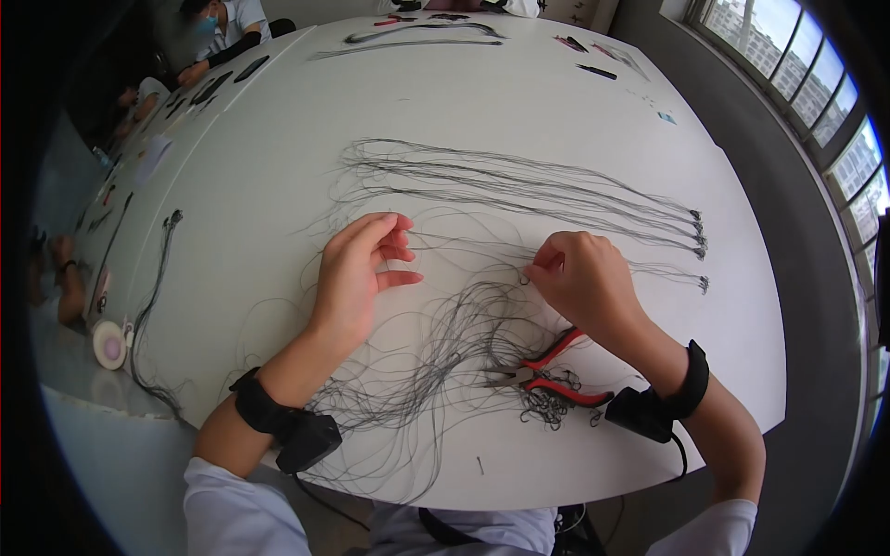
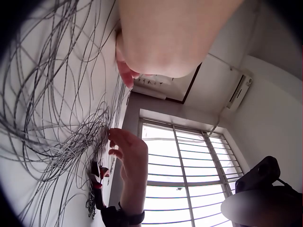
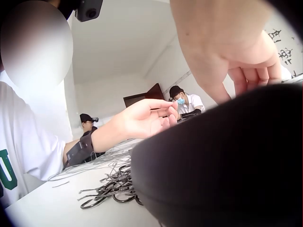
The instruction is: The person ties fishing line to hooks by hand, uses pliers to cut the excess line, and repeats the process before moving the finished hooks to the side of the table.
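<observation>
My left hand (image 1: pixel 357 273) hovers over loose dark lines with its fingers gently bent and its thumb apart. To its right, my right hand (image 1: pixel 589 283) pinches a thin line between thumb and index finger; a small hook-like end shows just left of those fingertips. Below the hands lies a tangled bundle of dark lines (image 1: pixel 445 357). Red-handled pliers (image 1: pixel 586 398) rest with jaws apart on the bundle's right end, beside a pile of metal hooks (image 1: pixel 547 408). The right wrist view shows the hooks (image 3: pixel 113 189) close up and my left hand (image 3: pixel 147 122) with bent fingers.
Beyond my hands, several long lines (image 1: pixel 519 181) lie across the white table (image 1: pixel 501 102), their knotted ends at the right. Another strand (image 1: pixel 153 287) and a round white object (image 1: pixel 109 345) are at the left. Other people sit at the far left and far edge.
</observation>
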The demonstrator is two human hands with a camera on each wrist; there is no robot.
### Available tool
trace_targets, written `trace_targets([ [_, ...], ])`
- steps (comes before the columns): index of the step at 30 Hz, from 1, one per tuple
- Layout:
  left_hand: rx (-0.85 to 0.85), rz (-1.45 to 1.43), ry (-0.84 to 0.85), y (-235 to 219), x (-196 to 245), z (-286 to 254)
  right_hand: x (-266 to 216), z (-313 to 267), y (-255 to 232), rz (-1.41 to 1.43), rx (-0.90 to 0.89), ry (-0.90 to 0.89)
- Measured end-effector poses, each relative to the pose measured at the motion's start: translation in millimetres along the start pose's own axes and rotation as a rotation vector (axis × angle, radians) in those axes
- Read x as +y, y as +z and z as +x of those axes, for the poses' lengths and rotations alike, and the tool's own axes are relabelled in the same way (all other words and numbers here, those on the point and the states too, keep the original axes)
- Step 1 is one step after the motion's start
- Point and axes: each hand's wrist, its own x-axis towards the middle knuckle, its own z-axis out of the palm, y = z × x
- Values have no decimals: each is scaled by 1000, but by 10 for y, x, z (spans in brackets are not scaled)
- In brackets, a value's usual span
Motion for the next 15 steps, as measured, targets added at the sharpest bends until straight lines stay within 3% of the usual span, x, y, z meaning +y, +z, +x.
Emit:
trace_targets([
  [15, 3, -20, 20, 4, -15, 2, -48, 15, -36, -106, -25, 24],
])
